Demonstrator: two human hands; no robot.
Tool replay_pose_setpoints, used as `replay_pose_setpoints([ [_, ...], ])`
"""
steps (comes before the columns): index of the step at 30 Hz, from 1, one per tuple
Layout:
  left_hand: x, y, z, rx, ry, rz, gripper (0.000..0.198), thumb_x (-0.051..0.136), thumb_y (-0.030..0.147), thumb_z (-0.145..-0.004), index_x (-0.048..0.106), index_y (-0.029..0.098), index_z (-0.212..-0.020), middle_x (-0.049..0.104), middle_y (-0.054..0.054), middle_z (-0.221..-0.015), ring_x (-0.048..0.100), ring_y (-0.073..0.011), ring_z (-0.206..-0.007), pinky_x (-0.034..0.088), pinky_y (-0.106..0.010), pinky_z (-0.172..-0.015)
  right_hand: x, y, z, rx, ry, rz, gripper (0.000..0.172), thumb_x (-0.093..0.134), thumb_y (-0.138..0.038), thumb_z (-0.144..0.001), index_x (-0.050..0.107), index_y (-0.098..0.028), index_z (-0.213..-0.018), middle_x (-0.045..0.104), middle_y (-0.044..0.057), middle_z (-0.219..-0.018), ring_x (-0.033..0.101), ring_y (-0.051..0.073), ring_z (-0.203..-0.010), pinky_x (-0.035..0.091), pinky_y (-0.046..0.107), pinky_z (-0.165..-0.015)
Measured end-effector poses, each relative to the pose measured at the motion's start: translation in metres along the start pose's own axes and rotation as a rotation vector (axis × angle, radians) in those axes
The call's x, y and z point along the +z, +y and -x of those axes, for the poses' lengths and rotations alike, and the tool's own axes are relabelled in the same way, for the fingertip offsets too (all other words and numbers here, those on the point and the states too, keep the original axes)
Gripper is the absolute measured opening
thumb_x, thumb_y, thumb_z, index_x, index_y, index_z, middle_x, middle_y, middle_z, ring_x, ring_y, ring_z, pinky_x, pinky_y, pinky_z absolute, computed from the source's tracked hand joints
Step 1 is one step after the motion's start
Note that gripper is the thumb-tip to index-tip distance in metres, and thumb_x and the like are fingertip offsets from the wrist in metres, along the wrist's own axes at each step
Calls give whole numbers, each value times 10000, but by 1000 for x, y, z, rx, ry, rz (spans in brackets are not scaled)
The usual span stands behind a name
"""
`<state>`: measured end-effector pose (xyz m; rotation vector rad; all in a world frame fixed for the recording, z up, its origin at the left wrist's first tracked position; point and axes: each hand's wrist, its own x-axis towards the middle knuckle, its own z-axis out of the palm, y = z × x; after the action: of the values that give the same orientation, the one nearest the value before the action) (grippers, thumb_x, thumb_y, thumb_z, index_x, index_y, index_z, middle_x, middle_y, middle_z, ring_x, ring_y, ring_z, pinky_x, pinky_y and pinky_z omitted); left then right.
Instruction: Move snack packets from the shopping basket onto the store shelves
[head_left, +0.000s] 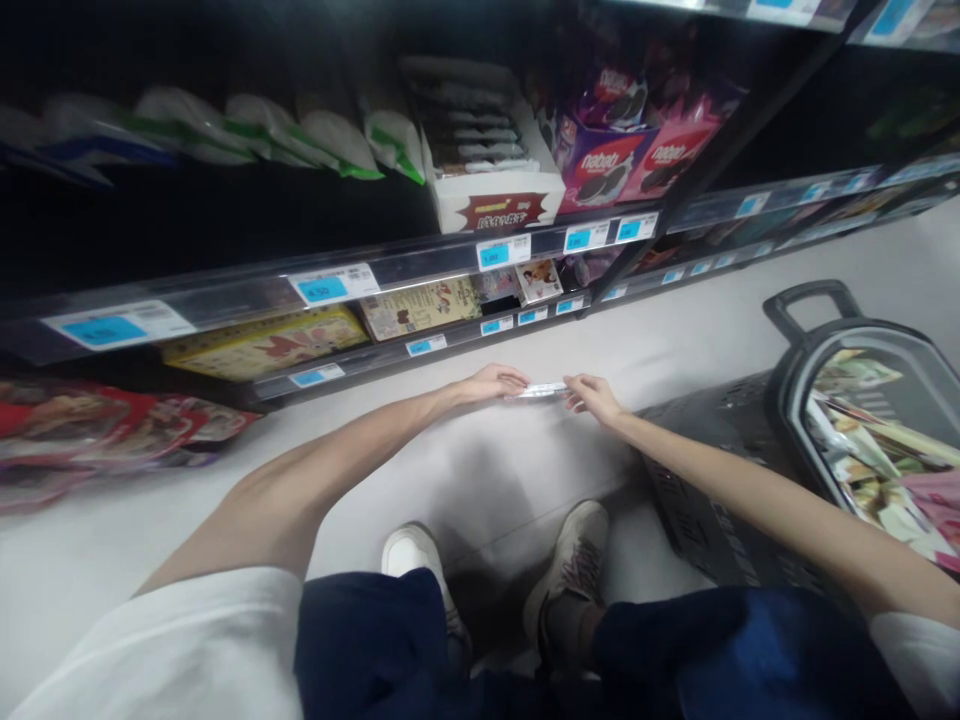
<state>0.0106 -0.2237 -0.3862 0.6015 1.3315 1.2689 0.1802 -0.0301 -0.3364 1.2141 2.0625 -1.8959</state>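
A narrow white packet (543, 390) with faint dark printing is stretched level between my two hands, above the pale floor in front of the lowest shelf. My left hand (495, 382) has its fingers closed on the packet's left end. The other end is pinched between the thumb and fingers of my right hand (592, 398). Above, on the shelf, an open white display box (498, 196) holds a stack of small wrapped pieces. What the packet contains cannot be seen.
To my right stands a dark grey shopping basket (787, 400) with a raised handle, full of packaged goods. Shelf edges with price labels (504, 252) run across in front. Purple and pink Nabati boxes (600, 165) sit beside the display box. Red bags (112, 425) hang at left.
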Motion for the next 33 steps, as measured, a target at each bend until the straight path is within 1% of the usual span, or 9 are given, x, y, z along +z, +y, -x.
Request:
replay_pose_setpoints([
  [4,-4,-6,-2,97,54,-158,536,897,203,-551,734,115,-1055,759,-130,-1044,694,-194,-887,527,-319,-846,-2,0,-1,-199,-70,123,280,828,-343,-665,729,-186,-875,743,41,-844,629,135,-661,500,235,-568],
  [7,-5,-10,-4,169,75,-296,486,863,143,-558,746,125,-1029,768,-108,-1013,697,-203,-928,514,-324,-912,-3,2,-2,-355,-104,286,312,836,-289,-619,759,-190,-905,759,52,-948,622,138,-693,506,253,-625],
  [12,-2,-14,-6,234,89,-405,421,813,140,-602,755,133,-1019,773,-88,-987,699,-202,-924,514,-290,-885,-4,5,-1,-417,-124,456,300,825,-213,-572,774,-190,-867,757,55,-898,655,182,-749,495,264,-635],
  [15,4,-15,-6,242,52,-501,360,810,190,-647,764,148,-1002,776,-72,-972,697,-196,-910,506,-273,-862,-4,8,2,-465,-147,531,218,781,-210,-600,771,-202,-817,753,60,-853,663,212,-785,496,283,-653],
  [19,11,-7,-11,191,-99,-676,371,789,278,-728,753,161,-1077,769,-54,-1012,691,-179,-929,494,-251,-851,-5,16,0,-524,-180,574,206,722,-276,-685,748,-170,-859,744,85,-866,665,220,-798,497,316,-717],
  [23,17,20,-17,95,-203,-824,464,794,337,-756,702,176,-1181,757,-42,-1022,687,-170,-937,494,-232,-827,-7,19,-11,-492,-231,531,363,752,-387,-685,696,-166,-968,703,53,-824,642,204,-773,491,314,-723],
  [28,19,77,-6,57,-321,-1197,309,749,261,-792,719,152,-1079,732,-56,-930,649,-178,-833,473,-259,-752,-12,18,-17,-278,-413,412,859,887,-392,-444,595,-199,-1229,675,40,-938,625,183,-700,490,300,-629],
  [30,16,106,7,34,-327,-1146,320,760,282,-795,714,144,-1080,724,-63,-919,643,-176,-826,473,-263,-750,-14,24,-16,-214,-461,502,805,912,-369,-377,658,-220,-1127,682,29,-868,623,194,-678,487,308,-619],
  [33,8,154,40,41,-342,-808,423,780,379,-799,692,154,-1147,721,-82,-1004,654,-183,-910,496,-264,-793,-13,40,-15,-186,-426,711,607,923,-208,-202,725,-247,-774,617,-22,-602,608,213,-585,496,342,-636],
])
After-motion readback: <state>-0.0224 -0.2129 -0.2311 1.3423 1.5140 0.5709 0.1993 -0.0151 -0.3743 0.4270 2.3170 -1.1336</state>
